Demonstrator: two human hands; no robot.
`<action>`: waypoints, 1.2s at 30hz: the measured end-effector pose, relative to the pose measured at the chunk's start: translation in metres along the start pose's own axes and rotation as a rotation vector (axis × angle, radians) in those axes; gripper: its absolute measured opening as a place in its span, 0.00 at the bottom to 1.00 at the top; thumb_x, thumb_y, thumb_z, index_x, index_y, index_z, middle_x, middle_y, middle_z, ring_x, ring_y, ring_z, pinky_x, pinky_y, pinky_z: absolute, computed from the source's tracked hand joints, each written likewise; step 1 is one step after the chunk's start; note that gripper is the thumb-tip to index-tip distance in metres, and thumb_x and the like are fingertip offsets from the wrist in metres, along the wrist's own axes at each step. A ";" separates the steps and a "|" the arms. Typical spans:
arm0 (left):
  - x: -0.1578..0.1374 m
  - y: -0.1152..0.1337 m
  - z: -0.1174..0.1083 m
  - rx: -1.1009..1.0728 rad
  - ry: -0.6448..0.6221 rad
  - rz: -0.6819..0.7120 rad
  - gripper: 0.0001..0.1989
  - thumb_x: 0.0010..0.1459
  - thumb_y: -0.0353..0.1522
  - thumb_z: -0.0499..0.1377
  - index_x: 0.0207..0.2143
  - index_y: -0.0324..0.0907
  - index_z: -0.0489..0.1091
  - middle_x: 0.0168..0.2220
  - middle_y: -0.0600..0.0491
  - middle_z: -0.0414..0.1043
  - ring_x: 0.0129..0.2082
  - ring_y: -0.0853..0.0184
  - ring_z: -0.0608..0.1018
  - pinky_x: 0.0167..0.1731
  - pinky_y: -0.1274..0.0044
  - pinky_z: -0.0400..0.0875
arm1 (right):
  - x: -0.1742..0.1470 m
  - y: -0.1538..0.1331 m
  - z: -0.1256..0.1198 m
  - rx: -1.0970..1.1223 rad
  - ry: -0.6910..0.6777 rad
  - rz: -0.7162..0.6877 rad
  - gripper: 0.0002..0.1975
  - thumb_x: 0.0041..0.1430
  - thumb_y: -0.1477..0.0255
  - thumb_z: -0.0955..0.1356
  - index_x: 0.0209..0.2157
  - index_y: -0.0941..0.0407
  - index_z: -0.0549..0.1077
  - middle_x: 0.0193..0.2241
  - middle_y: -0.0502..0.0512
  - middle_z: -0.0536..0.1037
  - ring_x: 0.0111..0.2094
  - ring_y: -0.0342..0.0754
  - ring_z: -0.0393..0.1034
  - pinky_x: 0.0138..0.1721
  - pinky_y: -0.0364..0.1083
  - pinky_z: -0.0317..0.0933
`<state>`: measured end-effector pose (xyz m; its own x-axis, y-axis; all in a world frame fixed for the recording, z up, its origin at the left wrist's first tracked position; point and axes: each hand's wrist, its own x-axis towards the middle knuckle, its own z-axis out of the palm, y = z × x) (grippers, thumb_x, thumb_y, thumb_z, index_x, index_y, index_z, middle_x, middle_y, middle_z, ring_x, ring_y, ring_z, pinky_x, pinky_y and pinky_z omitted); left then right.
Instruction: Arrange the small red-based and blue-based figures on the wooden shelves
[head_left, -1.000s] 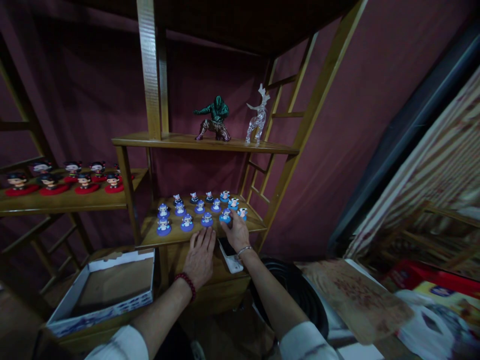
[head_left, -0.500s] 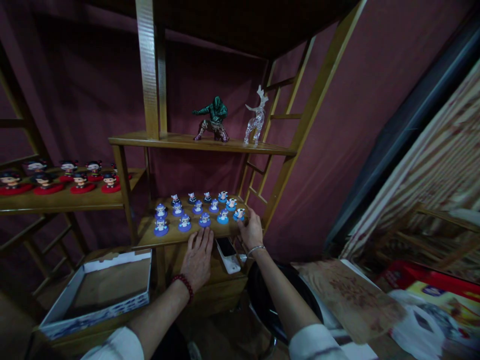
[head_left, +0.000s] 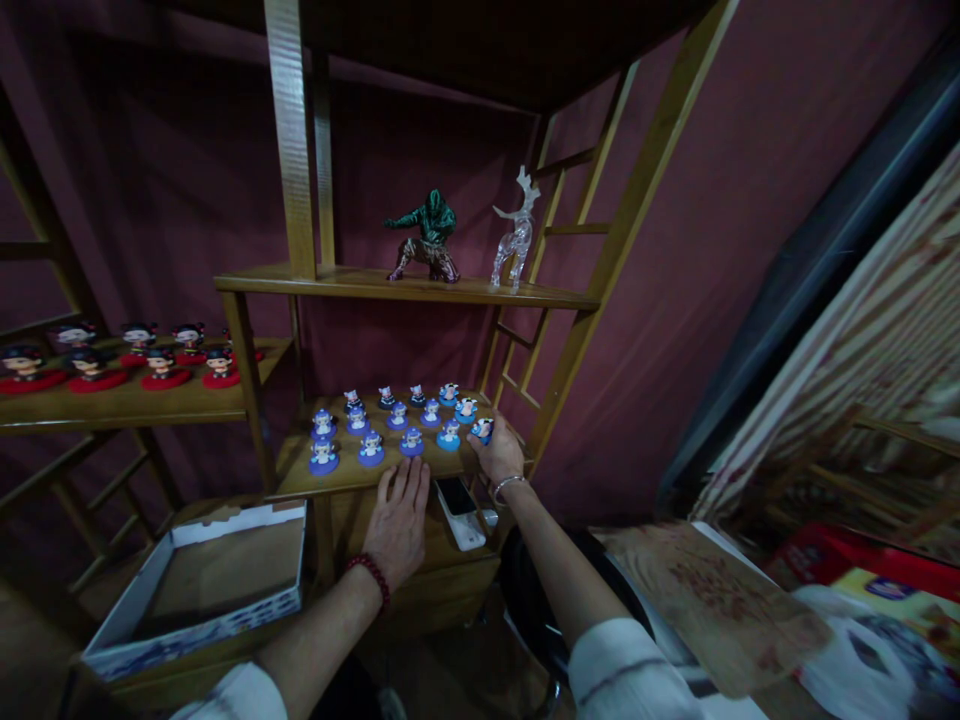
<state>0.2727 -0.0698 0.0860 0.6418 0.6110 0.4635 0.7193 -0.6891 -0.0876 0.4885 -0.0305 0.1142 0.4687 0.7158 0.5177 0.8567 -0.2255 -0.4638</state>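
My right hand [head_left: 501, 457] has its thumb and fingers around a small blue-based figurine [head_left: 482, 430] at the right end of the front row. My left hand [head_left: 399, 510] lies with its fingers stretched out at the shelf's front edge, just below a purple-based figurine [head_left: 411, 441], holding nothing. Several more little figurines stand in rows on the wooden shelf [head_left: 292, 470]; some have purple bases, others blue, and the back ones look dark. A blue-based figurine [head_left: 448, 434] is just left of the one in my right hand.
A phone [head_left: 454, 495] lies below the shelf edge between my hands. Above stand a green crouching figure [head_left: 431, 235] and a clear deer [head_left: 514, 235]. An open box [head_left: 281, 602] is at lower left, red-based dolls [head_left: 163, 368] at left, and a black stool [head_left: 525, 590] at lower right.
My right hand has closed around the end figurine, which now looks tilted in the fingers. My left hand has stayed at the shelf edge.
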 end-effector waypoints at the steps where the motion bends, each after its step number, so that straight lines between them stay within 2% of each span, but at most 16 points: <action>1: 0.000 0.000 0.001 0.004 0.004 -0.001 0.35 0.48 0.29 0.49 0.59 0.28 0.46 0.62 0.38 0.46 0.62 0.54 0.47 0.58 0.61 0.38 | 0.000 0.000 0.000 -0.010 -0.009 0.002 0.30 0.50 0.67 0.67 0.54 0.58 0.58 0.42 0.64 0.73 0.44 0.55 0.68 0.43 0.49 0.60; 12: 0.001 -0.001 -0.009 0.041 -0.061 0.014 0.36 0.50 0.34 0.50 0.60 0.27 0.45 0.62 0.37 0.45 0.62 0.53 0.47 0.58 0.62 0.36 | 0.003 0.000 -0.003 -0.062 -0.080 0.038 0.31 0.52 0.66 0.66 0.56 0.59 0.55 0.47 0.64 0.70 0.47 0.53 0.66 0.46 0.47 0.58; 28: 0.000 -0.002 0.000 0.046 -0.011 0.015 0.36 0.50 0.34 0.50 0.60 0.27 0.45 0.62 0.38 0.45 0.62 0.53 0.46 0.58 0.62 0.36 | 0.008 0.002 -0.010 -0.093 -0.162 0.062 0.29 0.53 0.64 0.66 0.55 0.58 0.57 0.46 0.62 0.72 0.48 0.51 0.66 0.45 0.44 0.59; 36: 0.000 -0.001 -0.003 0.043 -0.053 0.010 0.36 0.49 0.34 0.50 0.60 0.27 0.46 0.62 0.37 0.45 0.62 0.53 0.47 0.58 0.62 0.37 | 0.007 -0.001 -0.011 -0.158 -0.171 0.071 0.28 0.53 0.63 0.65 0.55 0.58 0.58 0.43 0.62 0.74 0.44 0.52 0.69 0.41 0.44 0.60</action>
<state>0.2713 -0.0702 0.0892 0.6615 0.6243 0.4155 0.7226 -0.6788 -0.1306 0.4928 -0.0325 0.1264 0.4973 0.7928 0.3523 0.8522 -0.3701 -0.3699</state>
